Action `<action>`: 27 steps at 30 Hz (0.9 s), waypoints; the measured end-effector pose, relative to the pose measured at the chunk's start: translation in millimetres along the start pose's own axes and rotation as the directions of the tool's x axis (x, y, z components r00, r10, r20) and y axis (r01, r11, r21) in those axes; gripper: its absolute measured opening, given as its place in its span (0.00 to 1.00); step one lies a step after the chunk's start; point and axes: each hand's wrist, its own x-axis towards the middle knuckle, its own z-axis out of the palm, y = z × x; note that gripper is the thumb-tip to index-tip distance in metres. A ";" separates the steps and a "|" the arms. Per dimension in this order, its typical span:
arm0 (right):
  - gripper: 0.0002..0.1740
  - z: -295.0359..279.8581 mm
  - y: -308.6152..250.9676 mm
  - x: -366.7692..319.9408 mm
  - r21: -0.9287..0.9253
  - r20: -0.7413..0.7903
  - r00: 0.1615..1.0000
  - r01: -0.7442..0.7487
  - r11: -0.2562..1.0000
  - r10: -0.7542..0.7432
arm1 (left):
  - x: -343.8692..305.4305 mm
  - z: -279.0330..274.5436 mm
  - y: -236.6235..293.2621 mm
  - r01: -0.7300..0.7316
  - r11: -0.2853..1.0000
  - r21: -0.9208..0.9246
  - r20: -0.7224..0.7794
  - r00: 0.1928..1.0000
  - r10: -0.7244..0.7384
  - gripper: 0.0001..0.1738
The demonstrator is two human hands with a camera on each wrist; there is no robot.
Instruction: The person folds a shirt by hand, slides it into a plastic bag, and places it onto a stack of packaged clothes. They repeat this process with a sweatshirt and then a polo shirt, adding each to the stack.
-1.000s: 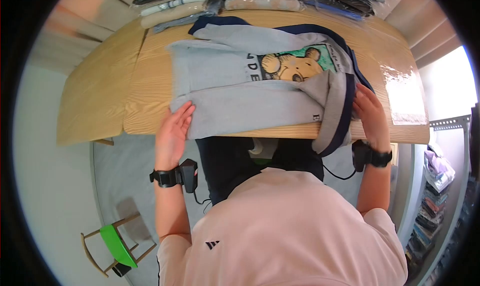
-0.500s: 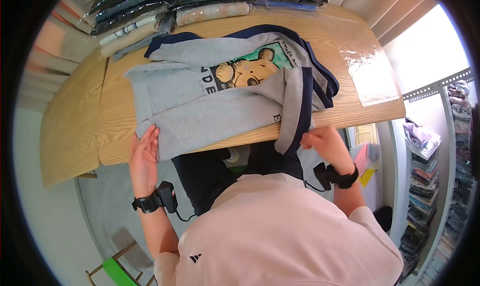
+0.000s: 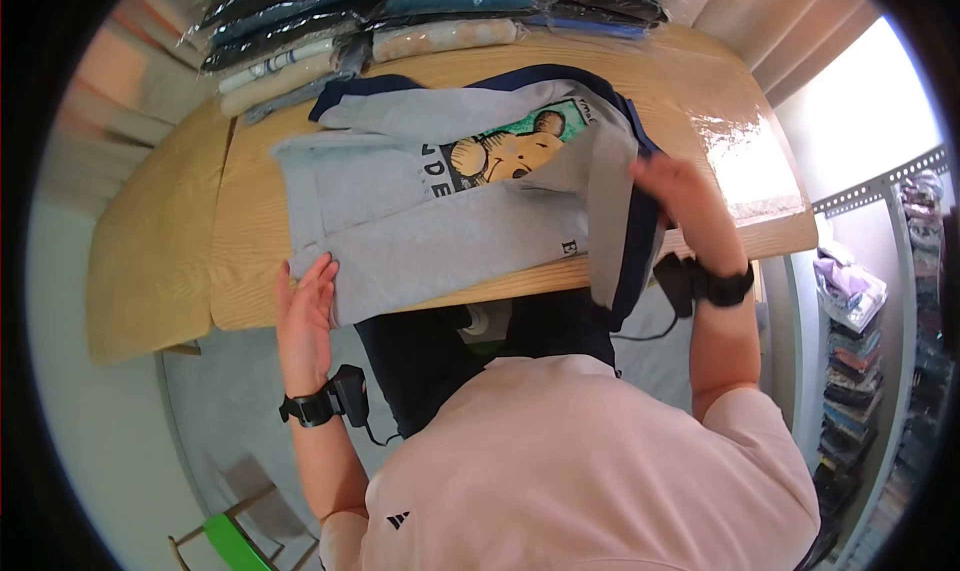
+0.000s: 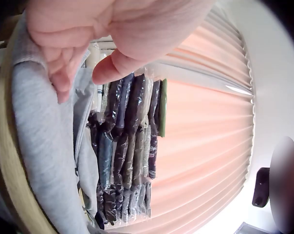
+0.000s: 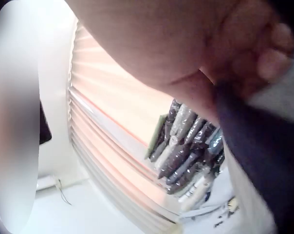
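Note:
A grey garment (image 3: 390, 241) with navy trim and a bear print lies partly folded on the wooden table (image 3: 150, 241), its right part hanging over the front edge. My left hand (image 3: 308, 316) rests against its near left corner with fairly straight fingers; in the left wrist view the hand (image 4: 113, 34) touches the grey cloth (image 4: 40, 141). At the garment's right side, my right hand (image 3: 695, 206) pinches the navy-edged band. The right wrist view shows curled fingers of that hand (image 5: 200, 53) at the navy trim (image 5: 268, 161), with the grip partly hidden.
Plastic-wrapped folded garments (image 3: 450, 6) are stacked along the table's back edge. A shiny clear sheet (image 3: 750, 166) lies on the right of the table. Shelves of wrapped clothes (image 3: 855, 371) stand at the right, and a green chair (image 3: 235, 541) at the lower left.
My right hand has moved up from the hanging end to higher on the navy-edged band, which has shifted right and straightened. My left hand stays at the left corner.

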 end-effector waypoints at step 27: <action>0.10 -90.0 95.7 2.8 -0.297 0.121 0.922 0.386 0.873 -0.367 | 148.4 244.8 26.3 -0.730 0.209 0.651 0.751 0.660 -0.037 0.28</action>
